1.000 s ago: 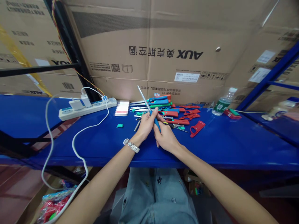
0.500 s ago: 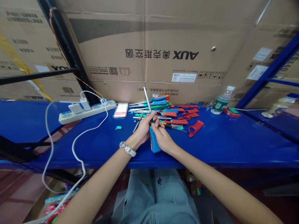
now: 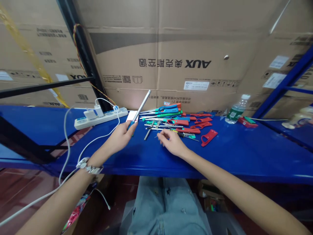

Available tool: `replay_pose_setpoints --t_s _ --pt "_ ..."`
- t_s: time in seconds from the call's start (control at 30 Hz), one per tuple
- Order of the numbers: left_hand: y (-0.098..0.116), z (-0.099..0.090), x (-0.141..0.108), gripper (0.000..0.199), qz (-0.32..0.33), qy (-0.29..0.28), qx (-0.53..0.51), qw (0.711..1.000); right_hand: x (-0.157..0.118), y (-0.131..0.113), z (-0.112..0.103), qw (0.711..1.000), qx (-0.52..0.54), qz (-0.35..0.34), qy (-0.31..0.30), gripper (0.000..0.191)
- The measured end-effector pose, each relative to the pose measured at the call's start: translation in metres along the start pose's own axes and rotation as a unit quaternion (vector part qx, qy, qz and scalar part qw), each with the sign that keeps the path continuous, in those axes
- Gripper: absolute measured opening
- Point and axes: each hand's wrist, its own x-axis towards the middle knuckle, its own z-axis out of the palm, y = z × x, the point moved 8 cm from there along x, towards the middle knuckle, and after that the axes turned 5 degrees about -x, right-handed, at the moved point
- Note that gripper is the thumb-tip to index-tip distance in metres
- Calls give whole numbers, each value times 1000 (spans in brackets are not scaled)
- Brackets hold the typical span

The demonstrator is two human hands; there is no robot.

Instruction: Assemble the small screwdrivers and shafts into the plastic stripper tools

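Note:
My left hand [image 3: 122, 135] is closed around a long-necked lighter; its silver tube [image 3: 143, 106] points up and to the right, and a bit of blue body shows by the thumb. The rest of the handle is hidden in the palm. Over the table, my right hand [image 3: 172, 142] has its fingers pinched together. A tiny thin piece shows at its fingertips, too small to name. Just beyond lie several lighters with blue, green and red handles [image 3: 168, 111] and a loose metal tube [image 3: 148, 132]. A screwdriver [image 3: 181, 133] lies partly behind my right hand.
Loose red handle shells [image 3: 209, 137] lie at the pile's right. Further right stand a water bottle [image 3: 236, 111] and a red box [image 3: 247, 122]. At the left is a white power strip [image 3: 102, 118] with a cable. Cardboard boxes [image 3: 171, 42] rise behind the blue table [image 3: 244, 153].
My hands, together on the blue lighter before, have parted. The left has carried the lighter leftward, its tube now leaning right. The right stays near the pile, pinching. The view has shifted slightly left.

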Motion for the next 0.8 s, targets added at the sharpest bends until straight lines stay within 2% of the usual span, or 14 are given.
replay_pose_setpoints --t_s 0.07,0.13,0.2,0.3,0.37,0.47,0.57,0.63,0.67,0.73,0.8 --pt "-1 -26 -16 40 24 42 87 995 17 -15 12 994 -107 -29 -16 19" --pt "-4 -44 -31 42 29 67 160 984 37 -32 32 980 -183 -67 -43 13" --pt "-7 -51 -41 39 25 53 266 962 58 -49 54 959 -251 -116 -53 13" --pt "-19 -56 -47 33 -1 15 419 908 84 -66 86 932 -311 -171 -77 25" --pt "-28 -61 -48 30 -17 10 476 879 92 -69 104 920 -330 -187 -99 23" --pt "-36 -64 -47 26 -25 10 509 861 95 -69 117 916 -323 -208 -113 16" --pt "-37 -62 -46 26 -28 2 522 853 96 -61 105 951 -231 -192 -75 10" --pt "-35 -56 -45 27 -27 -14 533 846 98 -44 86 985 -87 -137 -56 10" --pt "-33 -50 -44 27 -23 -25 539 842 98 -34 74 993 8 -101 -52 13" --pt "-27 -34 -38 28 -1 -44 551 833 96 -13 43 987 149 -52 -15 23" --pt "-18 -13 -27 32 43 -58 567 821 89 9 2 974 216 -16 65 32"
